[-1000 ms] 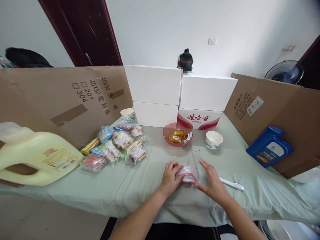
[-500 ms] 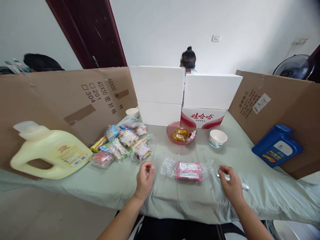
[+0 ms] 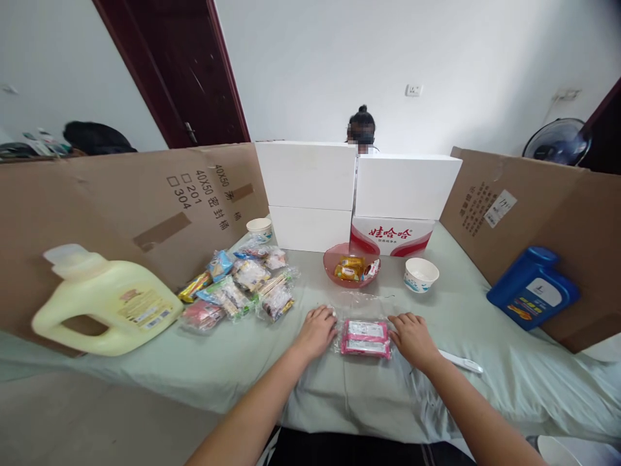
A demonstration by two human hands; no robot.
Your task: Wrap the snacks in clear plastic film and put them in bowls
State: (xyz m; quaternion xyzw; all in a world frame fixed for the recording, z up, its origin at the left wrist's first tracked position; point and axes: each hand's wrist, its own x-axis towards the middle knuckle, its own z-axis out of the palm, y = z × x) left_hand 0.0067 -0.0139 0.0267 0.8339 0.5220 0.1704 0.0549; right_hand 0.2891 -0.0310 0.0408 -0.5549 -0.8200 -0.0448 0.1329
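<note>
Centrally, the pink packet (image 3: 365, 338) in clear wrap (image 3: 363, 309) is laid on the cloth-covered tabletop (image 3: 349, 398), flanked by the left hand (image 3: 316, 331) and right hand (image 3: 413, 338). Each grip is loosely curled; whether the wrap is pinched by either cannot be told. Beyond, a pink bowl (image 3: 332, 270) is seen.

Pale wall (image 3: 301, 65), dark red door (image 3: 174, 71), white socket (image 3: 414, 90), greyish floor (image 3: 111, 414), table (image 3: 456, 317) under light green cloth

Between the left hand (image 3: 317, 329) and the right hand (image 3: 412, 338) lies a packet (image 3: 365, 338); beyond them, a bowl (image 3: 330, 266) with snacks (image 3: 350, 265) inside, and a cup (image 3: 420, 283) past the right. Leftward of both: packages (image 3: 250, 275), then a jug (image 3: 116, 301). Rightward: perhaps a knife (image 3: 466, 363), partly hidden, then a bottle (image 3: 532, 288).
</note>
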